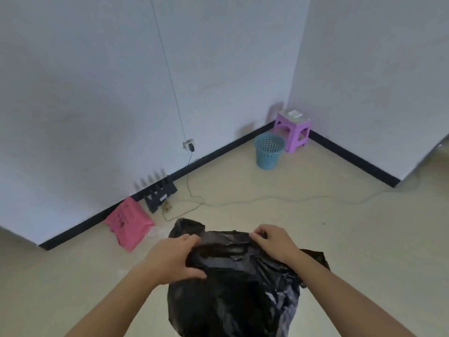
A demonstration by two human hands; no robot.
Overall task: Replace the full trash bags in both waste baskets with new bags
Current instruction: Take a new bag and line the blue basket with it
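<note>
The left grip (178, 257) and right grip (272, 242) are both pinching the black trash bag (233, 293), risking tearing its thin film through uneven pulling.

The black bag (233, 300) was cut off at the lower edge. Print on the pink bag (130, 223) was too blurred to read.

On the pale floor (267, 186), a pink bag (128, 222) is laid against the left skirting, with a black rack (160, 193) set just beside it. Far right, a blue basket (269, 150) is stood beside a purple stool (292, 128). A thin cable (279, 198) is trailed across.
</note>
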